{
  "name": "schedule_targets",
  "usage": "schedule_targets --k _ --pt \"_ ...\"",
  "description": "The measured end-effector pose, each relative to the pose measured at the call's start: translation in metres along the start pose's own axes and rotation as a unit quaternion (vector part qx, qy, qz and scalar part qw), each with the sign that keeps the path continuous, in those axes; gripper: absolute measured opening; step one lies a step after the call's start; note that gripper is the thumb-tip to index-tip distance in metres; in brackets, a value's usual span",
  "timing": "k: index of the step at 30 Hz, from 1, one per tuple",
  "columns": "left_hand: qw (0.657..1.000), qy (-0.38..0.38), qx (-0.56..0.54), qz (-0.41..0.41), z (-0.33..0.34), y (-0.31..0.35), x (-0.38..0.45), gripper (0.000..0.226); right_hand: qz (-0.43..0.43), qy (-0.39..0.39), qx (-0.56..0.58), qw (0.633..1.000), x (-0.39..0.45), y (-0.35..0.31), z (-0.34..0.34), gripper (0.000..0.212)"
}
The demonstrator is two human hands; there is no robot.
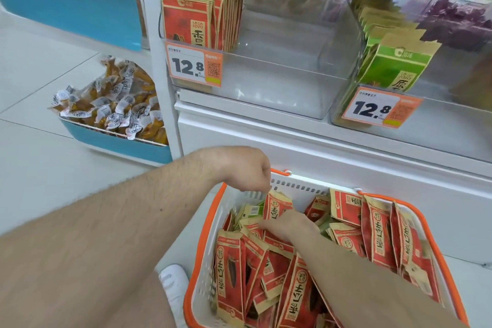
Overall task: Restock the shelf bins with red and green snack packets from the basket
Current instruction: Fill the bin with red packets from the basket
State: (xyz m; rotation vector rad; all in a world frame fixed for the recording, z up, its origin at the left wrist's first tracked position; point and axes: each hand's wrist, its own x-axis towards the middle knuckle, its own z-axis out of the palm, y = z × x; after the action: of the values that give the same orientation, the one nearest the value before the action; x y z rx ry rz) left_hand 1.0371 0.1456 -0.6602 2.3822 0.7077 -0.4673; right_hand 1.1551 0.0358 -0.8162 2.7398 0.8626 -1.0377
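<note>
A white basket with an orange rim stands on the floor, full of red snack packets with a few green packets underneath. My left hand hangs over the basket's far edge and pinches the top of one upright red packet. My right hand reaches down into the pile, fingers on the packets; its grip is hidden. On the shelf above, a clear bin holds a row of red packets at its left. The neighbouring bin holds green packets.
Orange price tags reading 12.8 hang on the bin fronts. A blue tub of small wrapped snacks sits on a low rack at the left. A white shoe is beside the basket. More bins stand behind.
</note>
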Motion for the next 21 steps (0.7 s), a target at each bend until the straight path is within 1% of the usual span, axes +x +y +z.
schedule_targets --k 3,5,7,8,9,10,11,12,14,15,17,19,21 --pt "1.0 0.004 0.002 -0.008 -0.004 -0.005 -0.001 0.017 -0.011 -0.027 0.1 0.995 -0.002 -0.001 -0.016 0.06" --pt "1.0 0.014 -0.003 -0.013 -0.009 -0.009 -0.001 0.018 -0.039 -0.054 0.149 0.987 -0.008 -0.001 -0.038 0.053" --pt "0.999 0.037 -0.017 -0.019 -0.014 -0.013 0.001 0.018 -0.096 -0.075 0.112 0.986 -0.019 -0.003 -0.066 0.05" --pt "0.998 0.048 -0.024 -0.021 -0.015 -0.014 0.002 0.02 -0.13 -0.07 0.066 0.987 -0.027 -0.005 -0.08 0.048" --pt "0.998 0.058 -0.028 -0.023 -0.017 -0.016 0.002 0.025 -0.166 -0.045 -0.003 0.985 -0.035 -0.007 -0.093 0.047" --pt "0.997 0.063 -0.028 -0.023 -0.018 -0.016 0.003 0.033 -0.21 0.001 -0.084 0.974 -0.044 -0.01 -0.105 0.052" --pt "0.997 0.065 -0.028 -0.023 -0.019 -0.017 0.003 0.042 -0.26 0.054 -0.157 0.951 -0.051 -0.011 -0.112 0.063" --pt "0.997 0.06 -0.03 -0.022 -0.02 -0.017 0.004 0.051 -0.312 0.099 -0.202 0.923 -0.058 -0.012 -0.119 0.077" --pt "0.998 0.032 -0.043 -0.018 -0.02 -0.017 0.004 0.062 -0.389 0.156 -0.232 0.878 -0.07 -0.011 -0.128 0.102" --pt "0.998 0.015 -0.056 -0.014 -0.02 -0.018 0.005 0.062 -0.418 0.178 -0.238 0.858 -0.076 -0.011 -0.132 0.108" --pt "0.995 -0.012 -0.103 0.006 -0.017 -0.021 0.007 0.048 -0.457 0.217 -0.255 0.824 -0.087 -0.013 -0.139 0.114" --pt "0.986 -0.016 -0.165 0.03 -0.016 -0.023 0.007 0.037 -0.465 0.23 -0.264 0.813 -0.095 -0.016 -0.146 0.116" --pt "0.972 0.0 -0.229 0.041 -0.018 -0.026 0.005 0.032 -0.481 0.24 -0.251 0.805 -0.1 -0.019 -0.15 0.108"
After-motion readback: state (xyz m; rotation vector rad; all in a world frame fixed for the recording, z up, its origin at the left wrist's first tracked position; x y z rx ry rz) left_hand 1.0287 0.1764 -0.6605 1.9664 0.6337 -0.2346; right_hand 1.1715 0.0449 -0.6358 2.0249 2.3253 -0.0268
